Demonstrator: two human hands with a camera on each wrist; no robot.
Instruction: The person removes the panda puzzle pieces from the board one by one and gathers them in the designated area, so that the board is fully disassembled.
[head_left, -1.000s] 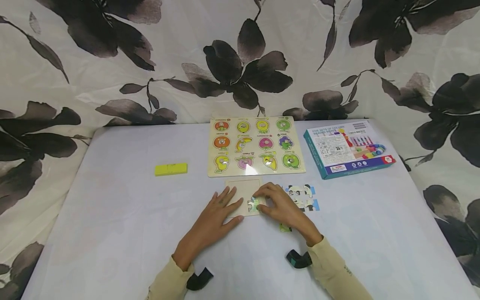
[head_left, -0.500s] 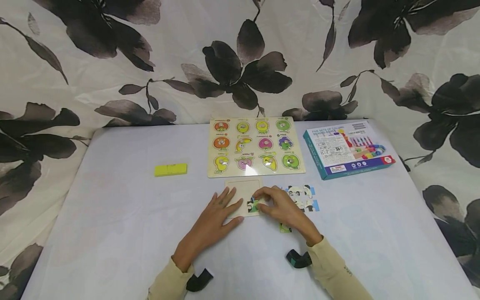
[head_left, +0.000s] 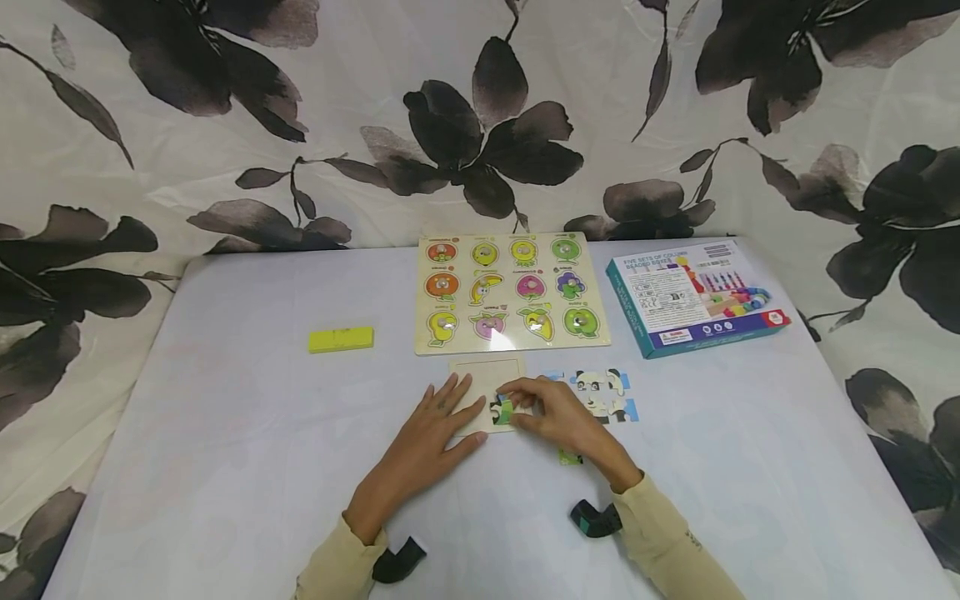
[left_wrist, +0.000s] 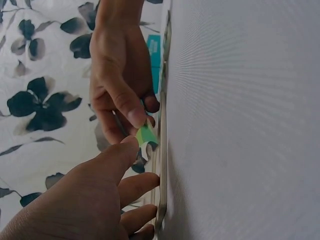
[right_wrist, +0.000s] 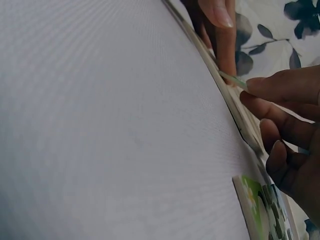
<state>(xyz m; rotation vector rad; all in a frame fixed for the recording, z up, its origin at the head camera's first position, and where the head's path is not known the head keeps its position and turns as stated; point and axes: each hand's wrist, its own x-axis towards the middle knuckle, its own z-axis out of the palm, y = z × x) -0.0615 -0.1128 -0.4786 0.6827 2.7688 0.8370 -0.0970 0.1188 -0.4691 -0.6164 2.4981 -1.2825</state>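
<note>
A small wooden puzzle tray (head_left: pixel 491 375) lies on the white table just in front of me. My left hand (head_left: pixel 438 421) rests flat on the tray's left part with straight fingers. My right hand (head_left: pixel 551 414) pinches a green puzzle piece (head_left: pixel 502 410) and holds it tilted over the tray's lower right corner. In the left wrist view the right hand (left_wrist: pixel 120 85) holds the green puzzle piece (left_wrist: pixel 146 134) by thumb and finger against the tray's edge (left_wrist: pixel 162 150), with the left hand (left_wrist: pixel 90 200) beside it. The right wrist view shows the piece (right_wrist: pixel 232 80) edge-on at my right hand's fingertips (right_wrist: pixel 262 87).
Joined panda puzzle pieces (head_left: pixel 603 392) lie right of the tray, and one green piece (head_left: pixel 570 457) sits under my right wrist. Behind stand a fruit peg board (head_left: pixel 510 292), a blue box (head_left: pixel 693 296) and, at left, a yellow block (head_left: pixel 341 338). A flowered cloth hangs behind.
My right hand has slid the green piece slightly left over the tray and tipped it up. The left hand has stayed in place.
</note>
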